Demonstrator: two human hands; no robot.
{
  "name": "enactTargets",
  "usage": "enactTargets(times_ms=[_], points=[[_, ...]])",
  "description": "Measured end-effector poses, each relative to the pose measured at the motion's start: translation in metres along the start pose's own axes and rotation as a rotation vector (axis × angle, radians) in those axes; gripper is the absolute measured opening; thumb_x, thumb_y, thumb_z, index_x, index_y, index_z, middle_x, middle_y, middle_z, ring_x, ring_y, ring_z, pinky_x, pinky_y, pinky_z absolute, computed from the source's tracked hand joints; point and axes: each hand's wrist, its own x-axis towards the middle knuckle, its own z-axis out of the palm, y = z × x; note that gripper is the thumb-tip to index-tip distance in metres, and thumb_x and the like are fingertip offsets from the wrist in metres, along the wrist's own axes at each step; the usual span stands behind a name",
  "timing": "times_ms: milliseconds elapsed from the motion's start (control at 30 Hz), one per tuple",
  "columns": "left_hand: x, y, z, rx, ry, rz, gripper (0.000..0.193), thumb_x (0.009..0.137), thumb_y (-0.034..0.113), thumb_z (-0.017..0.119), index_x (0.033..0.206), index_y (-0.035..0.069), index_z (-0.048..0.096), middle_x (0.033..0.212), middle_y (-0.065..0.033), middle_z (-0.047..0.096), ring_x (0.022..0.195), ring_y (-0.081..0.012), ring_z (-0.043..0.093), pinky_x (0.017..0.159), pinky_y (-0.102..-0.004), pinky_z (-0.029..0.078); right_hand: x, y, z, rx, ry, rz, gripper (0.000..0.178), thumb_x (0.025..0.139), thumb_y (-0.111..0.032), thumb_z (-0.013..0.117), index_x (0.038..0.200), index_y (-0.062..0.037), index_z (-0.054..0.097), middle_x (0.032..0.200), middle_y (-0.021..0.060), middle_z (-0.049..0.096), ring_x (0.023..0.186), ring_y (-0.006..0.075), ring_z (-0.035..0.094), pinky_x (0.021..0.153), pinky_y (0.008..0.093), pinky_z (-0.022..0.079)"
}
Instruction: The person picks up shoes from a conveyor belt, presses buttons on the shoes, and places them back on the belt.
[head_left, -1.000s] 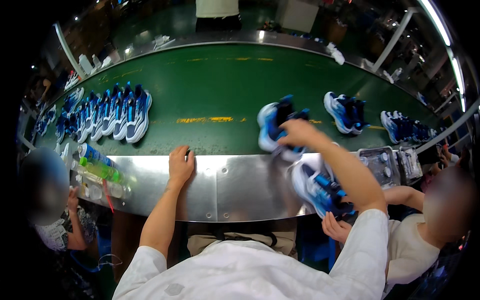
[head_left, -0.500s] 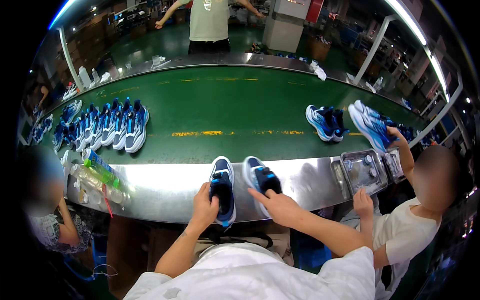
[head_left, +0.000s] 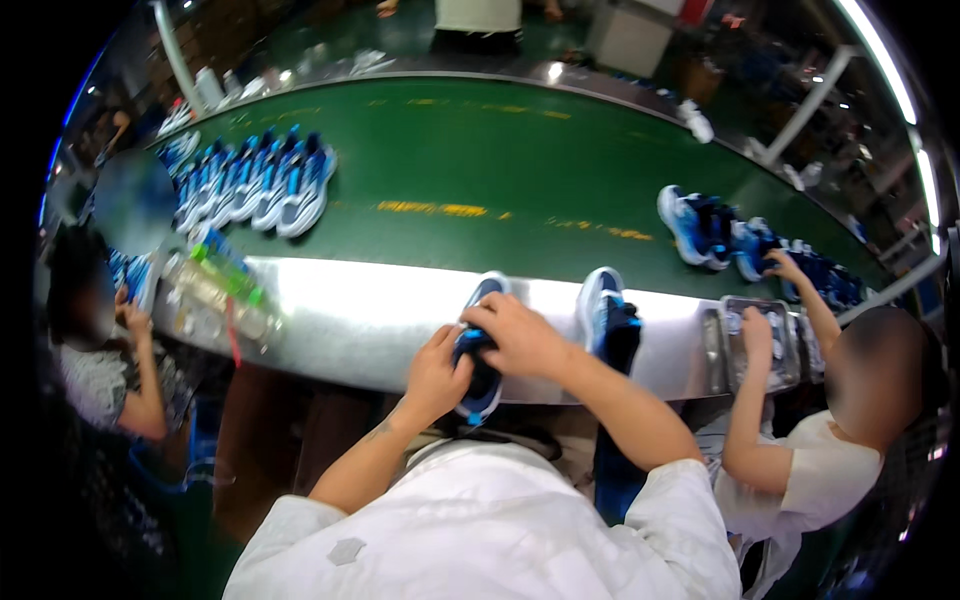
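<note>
A navy and white sneaker (head_left: 484,386) lies on the steel ledge in front of me, toe pointing away. My left hand (head_left: 436,374) grips its left side, thumb at the shoe's opening. Over the upper part of the same sneaker is my right hand (head_left: 522,338), with curled fingers on the tongue and strap area. That hand hides much of the upper, and the exact finger contact is blurred. To the right, apart from both hands, another white and navy sneaker (head_left: 602,308) stands on the ledge.
A green conveyor belt (head_left: 450,150) runs beyond the steel ledge (head_left: 340,320). Several sneakers (head_left: 262,185) stand in a row at left, and more sneakers (head_left: 692,225) at right. Bottles (head_left: 222,275) lie at left. At right a co-worker's hand (head_left: 757,335) is over a metal tray (head_left: 735,375).
My right hand has left the right-hand sneaker and moved left onto the sneaker in my left hand. The right-hand sneaker stands farther right. The co-worker's sneaker is down on the belt. The view has shifted.
</note>
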Motion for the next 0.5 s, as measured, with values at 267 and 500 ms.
enactTargets(times_ms=[267, 500], points=[[-0.003, -0.001, -0.001, -0.086, 0.015, -0.096, 0.047, 0.082, 0.002, 0.061, 0.129, -0.001, 0.057, 0.115, -0.0267, 0.064, 0.102, -0.0461, 0.064, 0.087, -0.0479, 0.053, 0.000, -0.009, 0.021, 0.111, -0.022, -0.013, 0.057, 0.070, -0.001, 0.074, 0.126, -0.0090, 0.065, 0.115, 0.0132, 0.061, 0.110, 0.0385, 0.056, 0.093, 0.0444, 0.049], [0.028, 0.034, -0.044, -0.025, -0.108, 0.116, 0.072, 0.073, 0.001, 0.074, 0.142, 0.001, 0.053, 0.149, -0.0225, 0.050, 0.139, -0.0426, 0.050, 0.114, -0.0432, 0.044, -0.063, -0.033, 0.038, 0.226, 0.252, 0.535, 0.093, 0.077, -0.012, 0.084, 0.157, -0.0043, 0.038, 0.117, 0.0171, 0.062, 0.103, 0.0328, 0.063, 0.082, 0.0419, 0.052]])
